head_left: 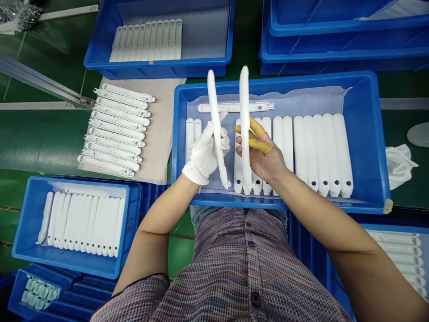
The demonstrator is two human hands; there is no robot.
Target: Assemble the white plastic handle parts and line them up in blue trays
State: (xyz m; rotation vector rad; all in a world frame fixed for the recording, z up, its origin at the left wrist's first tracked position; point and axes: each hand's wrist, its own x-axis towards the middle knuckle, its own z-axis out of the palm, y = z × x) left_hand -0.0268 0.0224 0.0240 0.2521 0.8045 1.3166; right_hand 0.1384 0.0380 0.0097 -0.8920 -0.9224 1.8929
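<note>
My left hand [206,150], in a white glove, is closed round a long white plastic casing [215,112] held on edge. Yellow finger cots cover some fingers of my right hand [263,152], which grips a second, similar white plastic shell [244,107]. Both pieces stand nearly parallel, a small gap apart, above a blue bin [382,147]. Inside that bin, a row of white casings [323,152] lies side by side, most with a dark round hole at the near end. One more casing [236,107] lies crosswise behind the row.
Left of the bin, several white casings [115,129] lie on a foam sheet [157,147]. Blue bins of similar parts stand behind [161,67] and at lower left [67,264]. Stacked blue bins [311,56] rise at back right, with a crumpled white cloth [398,165] at the right.
</note>
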